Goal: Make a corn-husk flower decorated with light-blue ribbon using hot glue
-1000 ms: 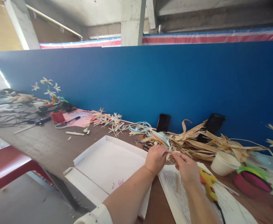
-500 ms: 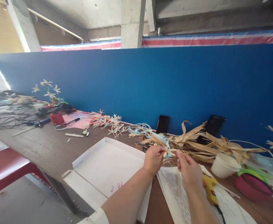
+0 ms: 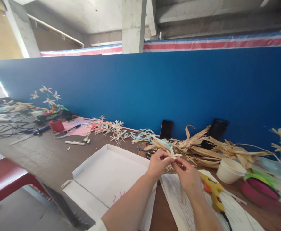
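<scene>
Between my two hands is a small pale flower [image 3: 172, 155] with pointed petals that look like dried husk. My left hand [image 3: 158, 163] pinches it from the left side. From the right, the fingertips of my right hand [image 3: 185, 170] close on the same flower, just below its petals. Fingers hide the flower's base. Behind it lie light blue strips and a heap of dried husks [image 3: 217, 146]. Under my right forearm are printed sheets [image 3: 178, 202], with a yellow glue gun [image 3: 213, 189] resting on them to the right.
An open white box lid [image 3: 106, 173] lies left of my arms. A white cup [image 3: 231, 170] and a pink round case [image 3: 258, 189] stand at right. Phones [image 3: 166, 129] lean on the blue partition [image 3: 135, 86]. Several finished flowers [image 3: 116, 126] lie farther left, near a red spool [image 3: 57, 125].
The flower has turned upright, its petals now spread above my fingertips. My right hand has shifted slightly left, bringing both hands closer together. The view has tilted slightly upward.
</scene>
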The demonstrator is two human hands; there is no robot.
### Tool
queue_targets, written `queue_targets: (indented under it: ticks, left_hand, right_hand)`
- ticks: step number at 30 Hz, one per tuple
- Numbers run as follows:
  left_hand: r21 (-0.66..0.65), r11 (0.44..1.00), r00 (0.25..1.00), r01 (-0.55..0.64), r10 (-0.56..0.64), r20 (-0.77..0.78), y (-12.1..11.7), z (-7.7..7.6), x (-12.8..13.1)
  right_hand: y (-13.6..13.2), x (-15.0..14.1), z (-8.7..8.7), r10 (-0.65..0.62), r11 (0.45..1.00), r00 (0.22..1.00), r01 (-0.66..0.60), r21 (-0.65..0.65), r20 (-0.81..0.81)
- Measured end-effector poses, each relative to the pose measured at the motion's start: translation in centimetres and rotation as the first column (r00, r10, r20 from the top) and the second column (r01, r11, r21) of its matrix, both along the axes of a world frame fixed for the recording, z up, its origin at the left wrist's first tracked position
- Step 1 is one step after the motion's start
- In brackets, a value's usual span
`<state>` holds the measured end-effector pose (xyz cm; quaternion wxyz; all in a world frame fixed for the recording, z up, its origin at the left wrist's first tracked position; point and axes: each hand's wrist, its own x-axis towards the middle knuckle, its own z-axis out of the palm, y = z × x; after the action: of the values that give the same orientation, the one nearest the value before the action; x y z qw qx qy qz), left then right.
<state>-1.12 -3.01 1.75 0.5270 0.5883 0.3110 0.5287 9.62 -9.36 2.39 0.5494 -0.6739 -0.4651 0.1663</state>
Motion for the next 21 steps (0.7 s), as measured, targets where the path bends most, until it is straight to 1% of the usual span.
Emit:
queue_targets:
  ticks: [2, 4, 7, 11, 13, 16, 19, 21]
  left_hand:
    - [0.036, 0.999, 0.999, -0.033, 0.034, -0.029, 0.0, 0.0, 0.0]
    - [0.044, 0.998, 0.998, -0.044, 0.047, -0.052, 0.0, -0.2, 0.1]
    - [0.001, 1.000, 0.998, 0.003, -0.003, -0.058, 0.2, -0.6, 0.3]
    - [-0.045, 0.995, 0.996, 0.093, -0.093, 0.011, 0.4, -1.2, 0.5]
    - [-0.057, 0.990, 0.991, 0.130, -0.127, 0.042, 0.4, -1.0, 0.4]
    - [-0.048, 0.984, 0.985, 0.169, -0.166, 0.049, 0.2, -0.3, 0.1]
    - [-0.058, 0.974, 0.975, 0.217, -0.214, 0.054, -0.2, 0.4, -0.4]
    - [-0.071, 0.963, 0.964, 0.260, -0.254, 0.084, -0.3, 0.6, -0.5]
  right_hand:
    - [0.0, -0.1, -0.1, -0.006, 1.000, 0.999, 0.005, 0.025, 0.039]
    - [-0.1, -0.2, 0.0, -0.011, 0.999, 0.998, 0.009, 0.031, 0.064]
    - [-0.3, -0.3, 0.2, -0.033, 0.999, 0.998, 0.031, 0.034, 0.059]
    - [-0.3, -0.1, 0.3, -0.030, 0.999, 1.000, 0.030, 0.042, -0.004]
    - [-0.2, 0.1, 0.2, -0.029, 0.999, 0.999, 0.031, 0.033, -0.045]
    - [0.0, 0.4, -0.3, -0.054, 0.998, 0.992, 0.058, 0.025, -0.110]
    - [0.2, 0.7, -0.8, -0.099, 0.993, 0.977, 0.110, 0.052, -0.188]
    - [0.2, 0.8, -1.0, -0.135, 0.983, 0.965, 0.160, 0.095, -0.223]
